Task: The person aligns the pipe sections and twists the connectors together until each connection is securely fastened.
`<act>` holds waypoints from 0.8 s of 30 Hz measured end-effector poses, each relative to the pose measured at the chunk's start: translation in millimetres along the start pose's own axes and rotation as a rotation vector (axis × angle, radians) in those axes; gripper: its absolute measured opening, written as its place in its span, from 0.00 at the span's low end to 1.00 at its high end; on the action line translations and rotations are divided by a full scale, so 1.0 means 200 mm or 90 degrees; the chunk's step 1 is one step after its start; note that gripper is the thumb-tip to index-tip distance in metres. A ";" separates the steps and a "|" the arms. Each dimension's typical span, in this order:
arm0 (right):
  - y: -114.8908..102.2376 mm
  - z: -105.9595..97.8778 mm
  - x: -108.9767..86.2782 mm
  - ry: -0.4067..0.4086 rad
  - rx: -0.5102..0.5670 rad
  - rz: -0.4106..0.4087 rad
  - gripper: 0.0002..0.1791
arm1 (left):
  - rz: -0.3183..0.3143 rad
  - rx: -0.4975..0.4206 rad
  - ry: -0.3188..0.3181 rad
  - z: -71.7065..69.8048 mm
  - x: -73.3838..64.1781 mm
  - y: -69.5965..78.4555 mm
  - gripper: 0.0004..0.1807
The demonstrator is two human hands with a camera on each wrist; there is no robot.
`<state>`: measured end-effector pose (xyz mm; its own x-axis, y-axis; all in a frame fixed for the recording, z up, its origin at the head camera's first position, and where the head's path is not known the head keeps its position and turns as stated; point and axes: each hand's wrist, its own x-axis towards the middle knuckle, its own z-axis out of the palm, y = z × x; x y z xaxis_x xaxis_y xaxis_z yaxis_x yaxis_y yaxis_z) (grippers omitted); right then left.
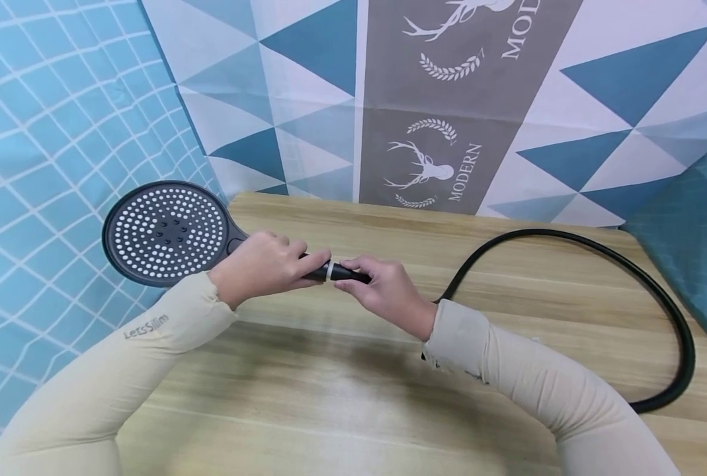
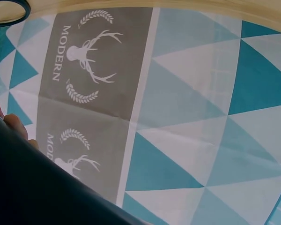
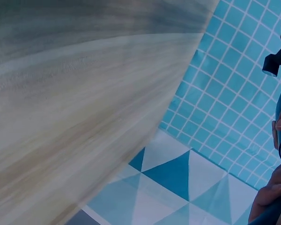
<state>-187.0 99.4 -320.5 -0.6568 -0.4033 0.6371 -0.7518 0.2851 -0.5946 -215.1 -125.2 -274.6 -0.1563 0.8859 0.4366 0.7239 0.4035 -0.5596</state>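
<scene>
Two cream sleeves (image 1: 157, 344) come nearest me. The left hand (image 1: 270, 264) grips the handle (image 1: 313, 263) of a black shower head (image 1: 165, 235), held up at the left end of the wooden table (image 1: 329, 423); the right hand (image 1: 391, 291) pinches the black end piece (image 1: 351, 273) beyond a white ring (image 1: 329, 271). It looks light, rigid and slick, the broad face likely to tip, so the handle seems the surest hold. Whether the black hose (image 1: 688, 354) joins there, the right hand hides

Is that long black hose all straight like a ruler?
No, the black hose bends round in a wide curve over the wooden table, seen in the head view.
</scene>
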 end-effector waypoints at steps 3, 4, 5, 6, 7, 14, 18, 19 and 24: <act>-0.01 0.00 0.00 -0.008 0.043 0.061 0.11 | 0.007 0.009 0.010 0.00 0.00 0.01 0.24; -0.02 0.00 0.00 -0.010 0.054 0.081 0.12 | 0.009 0.011 0.012 0.00 0.00 0.01 0.24; -0.02 0.00 0.00 -0.012 0.067 0.101 0.12 | 0.010 0.014 0.013 -0.01 0.01 0.01 0.24; -0.02 0.00 0.00 -0.014 0.073 0.119 0.12 | 0.011 0.016 0.014 -0.01 0.01 0.01 0.24; -0.03 0.00 0.00 -0.016 0.079 0.135 0.12 | 0.011 0.017 0.013 -0.01 0.01 0.01 0.24; -0.03 -0.02 0.00 -0.045 0.033 0.109 0.13 | 0.010 0.015 0.005 -0.01 0.01 0.01 0.24; 0.00 -0.02 -0.02 -0.070 -0.119 -0.039 0.17 | 0.011 0.022 0.004 -0.03 0.01 0.01 0.24; 0.00 -0.02 -0.02 -0.070 -0.160 -0.074 0.19 | 0.013 0.025 0.006 -0.03 0.01 0.01 0.24; 0.02 -0.03 -0.03 -0.045 -0.249 -0.151 0.20 | 0.024 0.035 0.018 -0.03 0.03 0.02 0.23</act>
<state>-185.8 107.5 -324.2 -0.4682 -0.5521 0.6899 -0.8556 0.4784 -0.1978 -208.4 -120.1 -269.7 -0.1101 0.8939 0.4345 0.6910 0.3830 -0.6130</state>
